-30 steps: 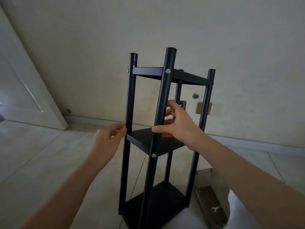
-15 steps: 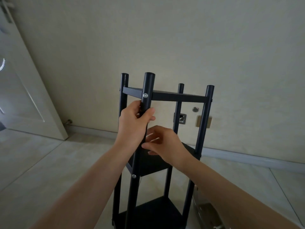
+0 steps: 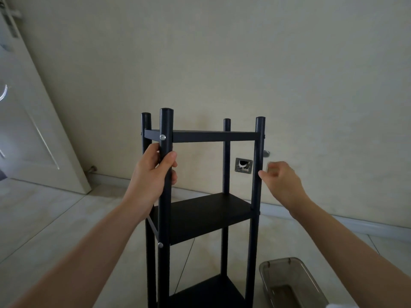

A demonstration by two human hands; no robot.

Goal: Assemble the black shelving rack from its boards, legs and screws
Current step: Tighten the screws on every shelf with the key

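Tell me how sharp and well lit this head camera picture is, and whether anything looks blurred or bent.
Head view: dim, flat light with no hard shadows; the rack and left hand gripping its front leg are fairly sharp; the right hand is motion-blurred; wide-angle distortion slants the door at the left edge.

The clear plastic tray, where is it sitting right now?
In the head view, the clear rectangular plastic tray sits on the pale tiled floor at lower right, just right of the black shelving rack, below the right forearm.
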